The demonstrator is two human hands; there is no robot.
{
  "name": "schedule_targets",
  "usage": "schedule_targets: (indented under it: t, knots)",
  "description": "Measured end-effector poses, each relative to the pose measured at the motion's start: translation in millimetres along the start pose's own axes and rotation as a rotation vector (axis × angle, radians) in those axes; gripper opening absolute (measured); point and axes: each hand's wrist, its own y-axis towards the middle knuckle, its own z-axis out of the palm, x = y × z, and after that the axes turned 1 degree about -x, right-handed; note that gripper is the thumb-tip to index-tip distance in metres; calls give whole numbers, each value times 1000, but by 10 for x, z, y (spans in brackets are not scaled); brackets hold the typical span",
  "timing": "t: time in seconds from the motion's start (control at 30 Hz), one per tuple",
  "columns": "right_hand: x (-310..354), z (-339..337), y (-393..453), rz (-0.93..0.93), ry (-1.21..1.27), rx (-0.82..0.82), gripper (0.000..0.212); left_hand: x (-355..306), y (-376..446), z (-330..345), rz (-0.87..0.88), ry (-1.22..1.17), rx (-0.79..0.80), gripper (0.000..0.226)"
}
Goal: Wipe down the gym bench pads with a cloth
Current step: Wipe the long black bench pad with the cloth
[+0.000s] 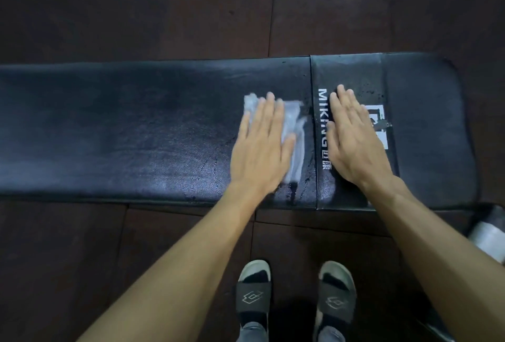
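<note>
Head view: left hand (261, 147) flat, fingers straight, pressing a pale cloth (291, 125) onto the long black bench pad (123, 128), close to the seam with the shorter pad (426, 123). Right hand (352, 139) also flat with fingers extended, holding nothing, resting on the shorter pad over white lettering (322, 128). Wet sheen around cloth; sandalled feet (254, 292) on dark floor tiles (164, 13) below.

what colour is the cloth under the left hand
Pale grey-white, slightly blurred, in the head view: the cloth lies flat under the left hand.
</note>
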Motion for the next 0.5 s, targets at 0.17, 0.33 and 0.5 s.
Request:
schedule_targets:
  t: [0.17,0.33,0.5]
  knots:
    - [-122,-15,6,-54,7,3,56,-377,829,-14,-171,3,0,64]
    - [-184,7,2,-105,-24,-12,56,-326,396,73,137,44,-9,62]
    - [-169,2,-5,-119,-18,-15,55,-326,-306,51,224,37,43,63]
